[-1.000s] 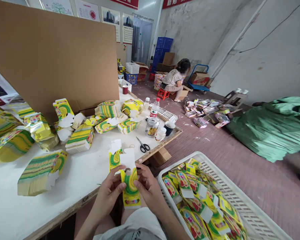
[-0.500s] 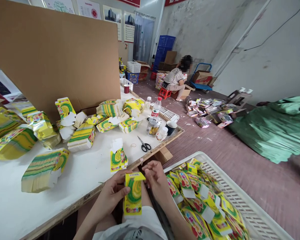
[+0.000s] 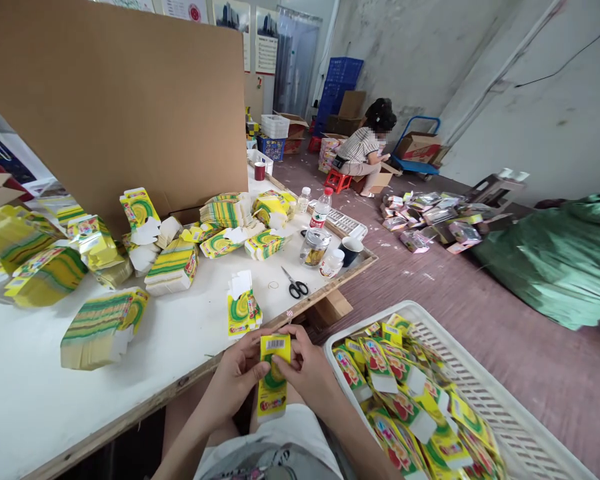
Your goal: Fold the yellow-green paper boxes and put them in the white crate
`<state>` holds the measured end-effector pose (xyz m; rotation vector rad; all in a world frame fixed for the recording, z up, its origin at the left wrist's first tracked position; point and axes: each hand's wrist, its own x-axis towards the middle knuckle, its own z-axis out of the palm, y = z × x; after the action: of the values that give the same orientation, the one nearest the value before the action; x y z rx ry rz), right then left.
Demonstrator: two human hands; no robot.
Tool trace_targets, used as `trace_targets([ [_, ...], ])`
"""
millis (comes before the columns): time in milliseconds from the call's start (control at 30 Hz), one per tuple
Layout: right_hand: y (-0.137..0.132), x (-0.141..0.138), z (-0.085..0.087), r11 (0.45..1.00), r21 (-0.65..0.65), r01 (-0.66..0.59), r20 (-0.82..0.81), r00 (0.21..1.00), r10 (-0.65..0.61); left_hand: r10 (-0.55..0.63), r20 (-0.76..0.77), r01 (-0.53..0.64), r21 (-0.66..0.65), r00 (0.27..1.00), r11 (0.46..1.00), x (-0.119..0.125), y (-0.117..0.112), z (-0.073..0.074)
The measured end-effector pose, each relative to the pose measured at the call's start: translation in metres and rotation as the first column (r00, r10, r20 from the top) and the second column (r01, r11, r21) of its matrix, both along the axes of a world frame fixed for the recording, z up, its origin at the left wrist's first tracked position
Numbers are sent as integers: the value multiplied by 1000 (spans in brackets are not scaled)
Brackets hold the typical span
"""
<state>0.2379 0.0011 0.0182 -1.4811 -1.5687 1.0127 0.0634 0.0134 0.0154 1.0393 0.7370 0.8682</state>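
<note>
Over my lap I hold a small yellow and green printed carton between both hands, its barcode end facing up. My left hand grips its left edge, thumb on the front face. On the other edge, my right hand is closed, its thumb pressed on the front near the top. Just beyond the hands, a short stack of flat cartons with white flaps lies at the table edge. To the right stands a white plastic basket filled with similar yellow cartons.
The white table holds several bundles of flat cartons, scissors, a water bottle, a jar and a dark mug. A large cardboard sheet stands behind. A seated person works farther off.
My right hand has come in from beside the carton and now grips its right edge. The carton's top flap, earlier jutting to the right, now lies in line with the front face.
</note>
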Motion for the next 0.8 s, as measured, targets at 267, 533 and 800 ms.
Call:
trace_targets([
  [267, -3, 4, 1, 997, 32, 66, -163, 985, -60, 21, 15, -21, -22, 1000, 1000, 9, 0, 1],
  [533, -9, 70, 5, 834, 366, 414, 175, 849, -498, 479, -573, -208, 474, 665, 855, 11, 33, -34],
  [800, -21, 78, -26, 855, 274, 440, 267, 819, -507, 488, -767, -337, 368, 416, 867, -48, 76, -74],
])
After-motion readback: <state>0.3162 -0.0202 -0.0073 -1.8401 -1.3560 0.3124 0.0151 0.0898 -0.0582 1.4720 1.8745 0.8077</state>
